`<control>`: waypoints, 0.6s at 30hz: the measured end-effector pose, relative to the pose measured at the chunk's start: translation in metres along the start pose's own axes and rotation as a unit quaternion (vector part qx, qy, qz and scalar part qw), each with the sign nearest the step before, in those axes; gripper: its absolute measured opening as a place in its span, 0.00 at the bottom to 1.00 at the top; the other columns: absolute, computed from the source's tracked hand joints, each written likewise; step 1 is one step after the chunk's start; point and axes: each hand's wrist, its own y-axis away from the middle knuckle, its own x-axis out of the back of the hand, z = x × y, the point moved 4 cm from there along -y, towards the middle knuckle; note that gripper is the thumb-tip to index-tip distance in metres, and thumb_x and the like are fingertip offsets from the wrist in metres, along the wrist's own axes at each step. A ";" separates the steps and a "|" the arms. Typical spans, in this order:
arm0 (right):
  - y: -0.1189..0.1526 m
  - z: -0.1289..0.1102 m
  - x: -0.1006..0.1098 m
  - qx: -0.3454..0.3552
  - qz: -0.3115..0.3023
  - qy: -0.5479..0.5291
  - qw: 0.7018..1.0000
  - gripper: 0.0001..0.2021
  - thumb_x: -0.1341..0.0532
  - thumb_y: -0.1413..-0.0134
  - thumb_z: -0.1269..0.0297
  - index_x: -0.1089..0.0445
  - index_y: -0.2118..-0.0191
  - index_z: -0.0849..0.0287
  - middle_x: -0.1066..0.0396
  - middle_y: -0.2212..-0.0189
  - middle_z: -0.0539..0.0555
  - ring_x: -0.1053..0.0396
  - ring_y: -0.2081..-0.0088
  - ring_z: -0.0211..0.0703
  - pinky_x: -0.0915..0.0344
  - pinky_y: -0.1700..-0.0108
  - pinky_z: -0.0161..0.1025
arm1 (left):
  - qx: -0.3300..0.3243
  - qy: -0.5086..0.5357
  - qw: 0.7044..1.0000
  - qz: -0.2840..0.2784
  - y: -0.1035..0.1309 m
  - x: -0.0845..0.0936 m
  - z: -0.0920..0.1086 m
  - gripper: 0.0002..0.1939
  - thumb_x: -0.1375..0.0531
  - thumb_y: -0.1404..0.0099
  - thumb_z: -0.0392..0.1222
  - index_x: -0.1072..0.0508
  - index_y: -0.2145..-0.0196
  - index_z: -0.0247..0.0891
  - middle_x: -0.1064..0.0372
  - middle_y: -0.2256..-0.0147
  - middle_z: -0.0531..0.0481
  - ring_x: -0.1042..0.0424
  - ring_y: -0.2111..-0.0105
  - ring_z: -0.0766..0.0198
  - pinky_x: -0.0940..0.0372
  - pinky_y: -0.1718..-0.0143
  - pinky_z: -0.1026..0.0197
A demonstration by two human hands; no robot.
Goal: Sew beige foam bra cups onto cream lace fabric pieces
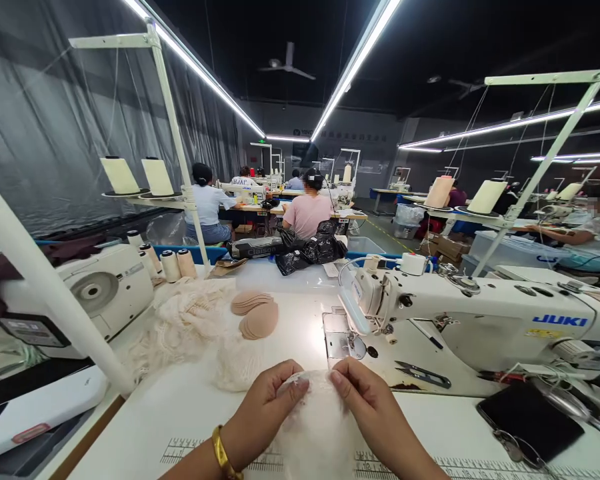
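Note:
Between my two hands a piece of thin white fabric (317, 427) is held up by its top edge. My left hand (275, 400), with a gold bracelet on the wrist, pinches the left end of that edge. At the right end, thumb and fingers of my right hand (363, 397) are closed on it. The lower part of the fabric hangs toward me over the white table. Just beyond my hands lie a loose heap of cream lacy fabric (190, 313) and small stacks of beige rounded pads (260, 320). The sewing machine's needle area (347, 343) is ahead of my right hand.
A white sewing machine (460, 320) fills the right side. Thread snips (423, 375) and a black pouch (530, 420) lie near it. A second machine (90, 293) and thread cones (170, 265) stand left. A ruler strip (190, 451) runs along the front. Several people work beyond.

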 end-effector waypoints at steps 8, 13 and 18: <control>-0.013 0.028 -0.016 -0.094 -0.011 -0.151 0.984 0.24 0.43 0.37 0.36 0.40 0.69 0.53 0.38 0.83 0.42 0.42 0.79 0.39 0.45 0.72 0.36 | 0.000 -0.226 0.972 -0.062 -0.022 0.035 0.006 0.28 0.45 0.30 0.69 0.31 0.70 0.39 0.35 0.73 0.54 0.36 0.73 0.62 0.41 0.72 0.62; -0.024 0.046 -0.022 -0.105 -0.013 -0.149 0.983 0.25 0.41 0.40 0.34 0.38 0.68 0.54 0.33 0.81 0.44 0.39 0.80 0.38 0.47 0.73 0.36 | -0.046 -0.484 0.866 0.115 -0.076 0.127 0.023 0.15 0.49 0.23 0.44 0.25 0.49 0.38 0.28 0.46 0.39 0.32 0.42 0.47 0.40 0.39 0.48; -0.025 0.051 -0.022 -0.092 -0.016 -0.140 0.986 0.26 0.42 0.40 0.33 0.38 0.69 0.54 0.28 0.77 0.47 0.33 0.78 0.40 0.43 0.72 0.37 | 0.006 -0.573 0.809 0.133 -0.117 0.179 0.003 0.16 0.38 0.26 0.46 0.27 0.45 0.36 0.29 0.44 0.41 0.28 0.46 0.50 0.32 0.44 0.41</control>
